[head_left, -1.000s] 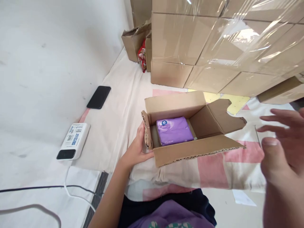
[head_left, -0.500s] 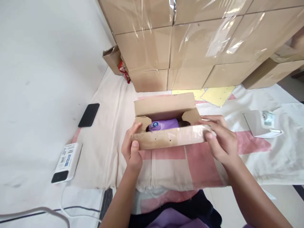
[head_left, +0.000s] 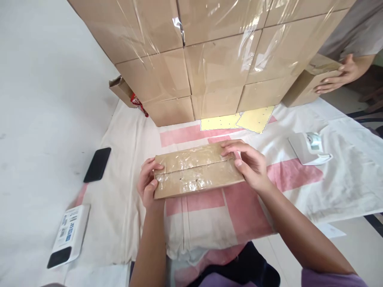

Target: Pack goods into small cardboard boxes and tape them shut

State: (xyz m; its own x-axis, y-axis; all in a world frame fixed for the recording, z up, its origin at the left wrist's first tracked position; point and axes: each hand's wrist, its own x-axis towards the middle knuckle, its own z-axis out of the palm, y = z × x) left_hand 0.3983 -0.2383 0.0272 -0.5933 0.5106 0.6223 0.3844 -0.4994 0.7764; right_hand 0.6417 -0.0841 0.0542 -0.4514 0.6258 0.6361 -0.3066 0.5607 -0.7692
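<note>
A long brown cardboard box (head_left: 197,179) lies in front of me with both top flaps folded down. The flaps meet along a narrow seam, and shiny clear tape shows on them. At its left end my left hand (head_left: 149,181) grips the box, thumb on the near side and fingers over the far flap. My right hand (head_left: 248,161) holds the right end, fingertips on the far flap and thumb at the near corner. What is inside the box is hidden now.
Stacked, film-wrapped cartons (head_left: 215,71) stand behind yellow sheets (head_left: 254,119). A white tape dispenser (head_left: 311,147) sits at right. On the left are a black phone (head_left: 97,164) and a white device (head_left: 68,235). Another person's hand (head_left: 338,75) touches a box (head_left: 308,81).
The box's flaps stood open with a purple pack visible inside; now they are folded down over it. Another person's hand has come into view at the right.
</note>
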